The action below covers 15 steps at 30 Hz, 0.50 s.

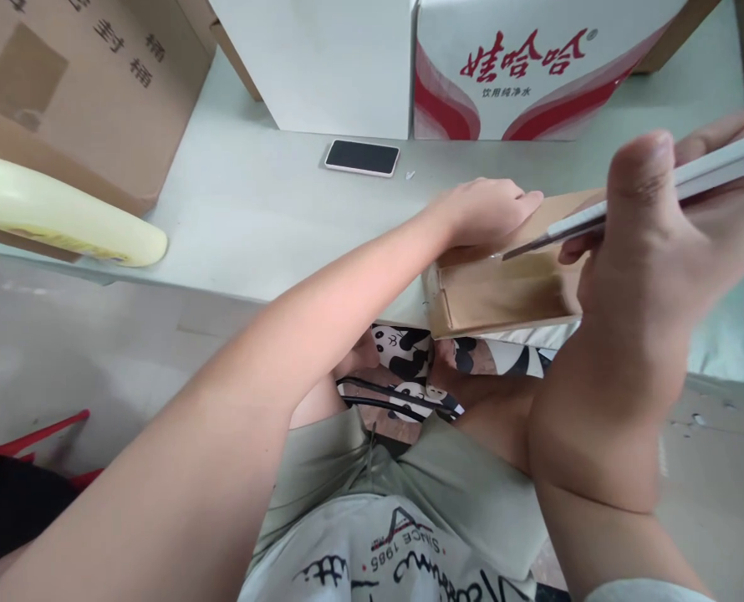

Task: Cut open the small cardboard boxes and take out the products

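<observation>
A small brown cardboard box (444,309), its top side uncovered, sits at the front edge of the table. My left hand (488,209) is closed over the far side of this box near its left end, fingers largely hidden behind the back of the hand. In my right hand (648,234) is a white utility knife (720,169), the fingers wrapped round its handle and the thumb raised along it. Its narrow dark blade points left and down, over the box's inside close to my left hand. Whether the tip touches the cardboard I cannot tell.
A phone (363,158) lies on the pale table (240,201) beside a tiny white scrap (410,175). Behind stand a white carton (340,67) and a red-and-white water carton (522,92). At left are a large brown carton (114,117) and a pale yellow rounded object (64,209).
</observation>
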{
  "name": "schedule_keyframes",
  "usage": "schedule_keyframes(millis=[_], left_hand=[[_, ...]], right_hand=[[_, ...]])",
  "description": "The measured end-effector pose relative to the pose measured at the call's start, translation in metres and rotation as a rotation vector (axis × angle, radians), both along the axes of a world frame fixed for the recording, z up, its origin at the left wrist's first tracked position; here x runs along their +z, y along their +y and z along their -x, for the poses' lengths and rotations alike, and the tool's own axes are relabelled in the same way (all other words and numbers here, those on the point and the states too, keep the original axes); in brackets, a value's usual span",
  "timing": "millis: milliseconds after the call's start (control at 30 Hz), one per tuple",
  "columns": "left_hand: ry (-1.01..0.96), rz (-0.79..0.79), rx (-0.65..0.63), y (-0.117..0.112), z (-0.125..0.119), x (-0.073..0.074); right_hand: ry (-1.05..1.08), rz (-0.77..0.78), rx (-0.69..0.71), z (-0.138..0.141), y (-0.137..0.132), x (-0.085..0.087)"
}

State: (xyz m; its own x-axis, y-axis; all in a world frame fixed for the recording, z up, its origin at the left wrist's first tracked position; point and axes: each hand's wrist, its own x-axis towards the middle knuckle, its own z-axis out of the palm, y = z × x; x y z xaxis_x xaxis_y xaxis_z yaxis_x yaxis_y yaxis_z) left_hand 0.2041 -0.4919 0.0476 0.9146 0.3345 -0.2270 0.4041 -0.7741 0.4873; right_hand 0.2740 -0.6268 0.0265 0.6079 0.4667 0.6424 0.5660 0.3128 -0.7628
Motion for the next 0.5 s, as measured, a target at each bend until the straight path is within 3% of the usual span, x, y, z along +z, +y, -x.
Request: schedule_keyframes(millis=[100,200,500], left_hand=[[0.009,0.063,0.013,0.003,0.000,0.000],[0.020,0.110,0.031,0.006,-0.002,-0.002],[-0.080,0.115,0.023,0.010,-0.003,-0.013]], right_hand=[[-0.030,0.038,-0.091,-0.001,0.007,-0.013],[0.026,0.020,-0.088,0.003,0.007,-0.021],[0.009,0.128,-0.105,0.007,0.006,-0.014]])
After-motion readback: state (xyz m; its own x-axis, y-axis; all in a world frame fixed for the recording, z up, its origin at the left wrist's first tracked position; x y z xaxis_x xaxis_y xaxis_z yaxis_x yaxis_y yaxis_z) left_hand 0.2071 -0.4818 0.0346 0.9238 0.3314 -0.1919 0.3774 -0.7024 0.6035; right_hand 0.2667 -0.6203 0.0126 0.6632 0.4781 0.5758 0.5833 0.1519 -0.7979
